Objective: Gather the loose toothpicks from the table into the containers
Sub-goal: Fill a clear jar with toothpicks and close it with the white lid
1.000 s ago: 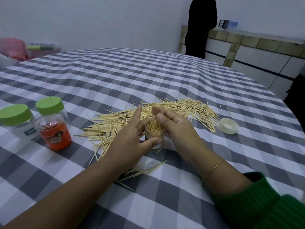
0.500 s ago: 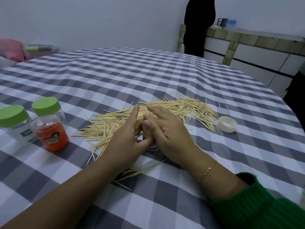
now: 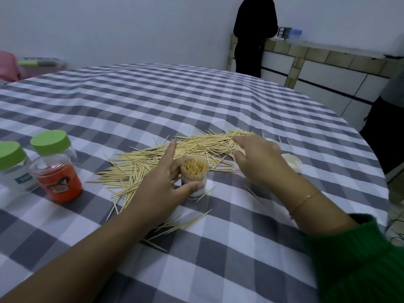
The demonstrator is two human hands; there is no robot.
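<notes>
Head view: an upright clear container (image 3: 194,174) packed with toothpicks is gripped by the left hand (image 3: 162,186), while the right hand (image 3: 259,159), fingers relaxed, is held over the loose toothpicks (image 3: 175,154) just beyond

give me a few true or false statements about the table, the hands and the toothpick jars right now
1. The left hand holds the clear container of upright toothpicks. True.
2. The right hand grips that same container. False: it is apart from it, open over the loose toothpick pile.
3. Both green-lidded jars are open. False: their lids are on.
4. A white lid lies on the tablecloth beside the right hand. True.
5. The orange jar lies tipped over. False: it stands upright.
</notes>
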